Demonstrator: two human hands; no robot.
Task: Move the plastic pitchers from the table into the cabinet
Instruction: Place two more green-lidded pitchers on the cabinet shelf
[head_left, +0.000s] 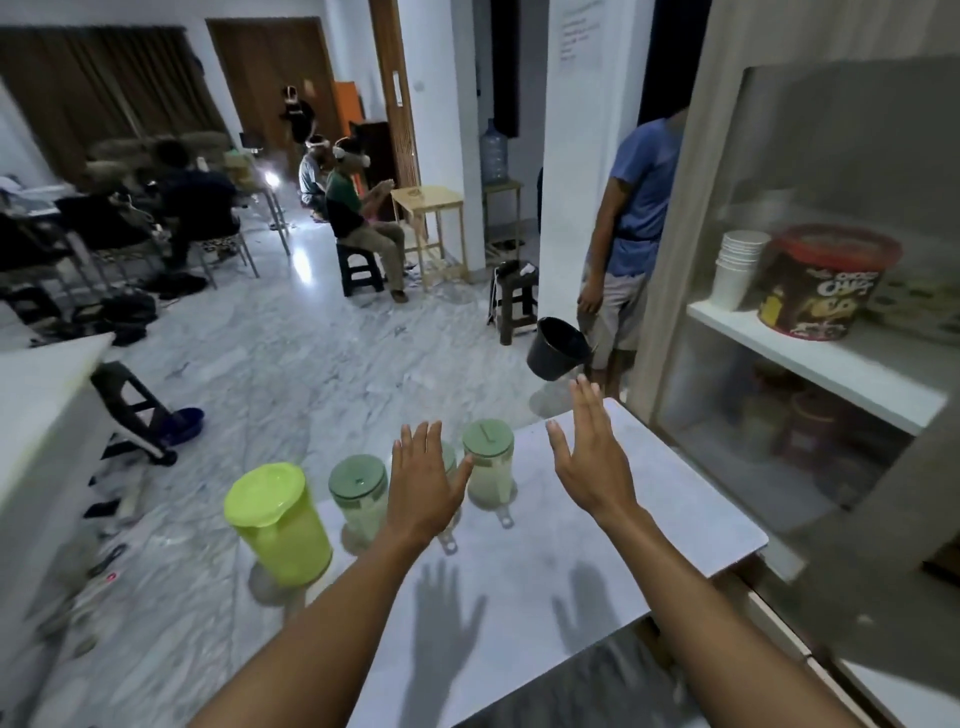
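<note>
**Two spread hands held above a row of plastic pitchers**

A white marble-patterned table (597, 545) is seen from above, with a glass-fronted cabinet (810, 291) just beside it on the right. Behind the cabinet glass, on a white shelf (831, 364), one stack of white paper cups (735, 270) and one round brown snack tub with a red lid (826, 283) are seen; dim jars are made out on the level below. The glass front appears shut across the shelves. Beyond the table, one black bucket (558, 349) is seen on the floor beside a standing person in a blue shirt (636, 208). Further people are seated on stools in the background.

Four pitchers are counted along the table's far-left edge: one lime-green plastic pitcher with a matching lid (278, 525), and three clear plastic pitchers with pale green lids. Of these, the left clear pitcher (358, 493) and the right clear pitcher (488, 467) are plainly visible; the middle clear pitcher (451, 460) is mostly hidden.

The left hand (423, 486) is held flat, fingers spread and grasping nothing, directly over the middle clear pitcher. The right hand (589, 457) is likewise spread and empty, just right of the right clear pitcher. Both cast shadows on the tabletop.
</note>
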